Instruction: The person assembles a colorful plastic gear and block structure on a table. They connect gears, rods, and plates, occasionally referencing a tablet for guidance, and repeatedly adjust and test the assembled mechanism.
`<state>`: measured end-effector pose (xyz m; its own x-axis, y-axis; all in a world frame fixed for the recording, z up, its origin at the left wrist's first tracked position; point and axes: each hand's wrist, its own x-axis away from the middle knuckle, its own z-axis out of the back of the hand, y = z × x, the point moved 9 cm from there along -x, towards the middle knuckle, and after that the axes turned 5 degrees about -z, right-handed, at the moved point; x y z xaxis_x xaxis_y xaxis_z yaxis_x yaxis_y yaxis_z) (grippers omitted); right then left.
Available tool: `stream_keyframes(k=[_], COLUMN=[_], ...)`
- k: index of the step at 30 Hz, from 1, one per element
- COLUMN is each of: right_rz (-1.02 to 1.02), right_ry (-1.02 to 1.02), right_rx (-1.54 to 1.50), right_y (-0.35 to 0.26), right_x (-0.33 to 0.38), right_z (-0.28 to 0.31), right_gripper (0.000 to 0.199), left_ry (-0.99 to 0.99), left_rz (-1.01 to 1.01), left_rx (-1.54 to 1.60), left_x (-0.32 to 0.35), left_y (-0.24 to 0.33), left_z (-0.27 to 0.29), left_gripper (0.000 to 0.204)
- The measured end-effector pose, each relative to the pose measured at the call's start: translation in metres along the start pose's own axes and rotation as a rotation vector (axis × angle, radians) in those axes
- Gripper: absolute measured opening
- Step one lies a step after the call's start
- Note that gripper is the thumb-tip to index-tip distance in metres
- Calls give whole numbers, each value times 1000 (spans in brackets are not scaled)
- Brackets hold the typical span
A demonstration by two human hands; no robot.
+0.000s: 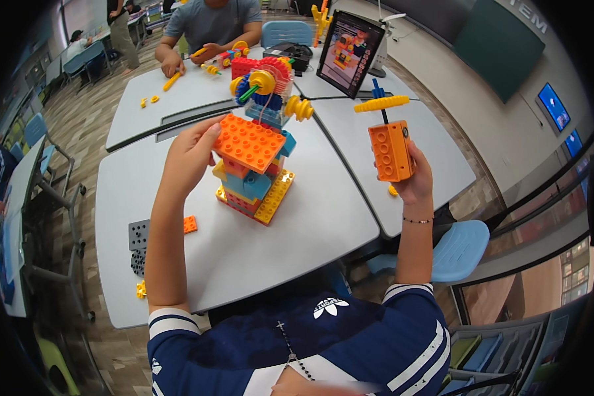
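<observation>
Head view showed two bare hands at one brick tower [262,197] on a white table [277,254]. One orange plate [251,143] topped the tower's near side; the left hand [193,150] had closed on its left edge, some fingertips hidden. The right hand [416,177] was wrapped around one orange block [388,153], well apart from the tower; one shaft [384,117] rose from it, bearing one yellow disc [381,103] and one blue piece [377,88]. By the left forearm lay two grey pieces [138,235], one orange brick [190,224] and one yellow piece [141,289]. Left forearm slanted upward, wrist bent inward; right forearm stood nearly upright, hand raised.
</observation>
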<state>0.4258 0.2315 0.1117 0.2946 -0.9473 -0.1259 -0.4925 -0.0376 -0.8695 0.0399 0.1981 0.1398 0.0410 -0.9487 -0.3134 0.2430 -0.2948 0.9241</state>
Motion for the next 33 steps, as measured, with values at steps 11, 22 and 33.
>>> stream_keyframes(k=[11,22,33], right_rz=[132,118,-50], right_ry=[188,198,58], right_rx=[195,66,-234], right_y=[-17,-22,16], right_x=[15,1,-3], right_z=[-20,-35,-50], right_gripper=[51,50,50], left_ry=[-439,-98,0], left_rz=[-85,-293,-486], left_rx=[-88,-505,-788], left_x=[22,44,62], left_y=[29,58,78], left_z=[-20,-64,-76], left_gripper=[66,70,70])
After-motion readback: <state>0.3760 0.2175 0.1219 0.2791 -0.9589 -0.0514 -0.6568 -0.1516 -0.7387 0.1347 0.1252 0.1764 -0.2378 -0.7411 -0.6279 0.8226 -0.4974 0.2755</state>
